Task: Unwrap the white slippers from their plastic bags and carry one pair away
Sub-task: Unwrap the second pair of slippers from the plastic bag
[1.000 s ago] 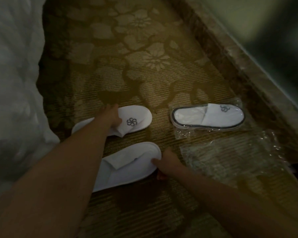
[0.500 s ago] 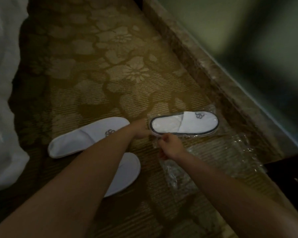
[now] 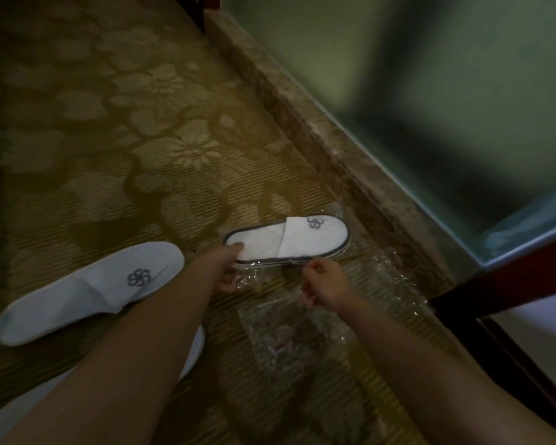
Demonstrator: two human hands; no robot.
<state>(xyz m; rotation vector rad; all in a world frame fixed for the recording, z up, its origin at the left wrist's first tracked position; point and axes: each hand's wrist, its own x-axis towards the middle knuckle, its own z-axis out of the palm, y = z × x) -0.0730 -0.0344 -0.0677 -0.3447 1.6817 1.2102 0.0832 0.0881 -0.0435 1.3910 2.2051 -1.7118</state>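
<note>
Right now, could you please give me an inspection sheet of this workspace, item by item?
Surface: patterned carpet, dim light.
Job's things: wrapped slippers still in clear plastic near the stone ledge; one unwrapped slipper lies at left, a second mostly hidden under the left forearm.
Clutter: empty plastic bag crumpled on the carpet, beside the wrapped slippers.
Grippers: left hand holds the heel end of the wrapped slippers; right hand pinches the plastic at their near edge.
Cables: nothing seen.
Surroundings: stone ledge with a glass panel behind it; dark wooden frame at right.
</note>
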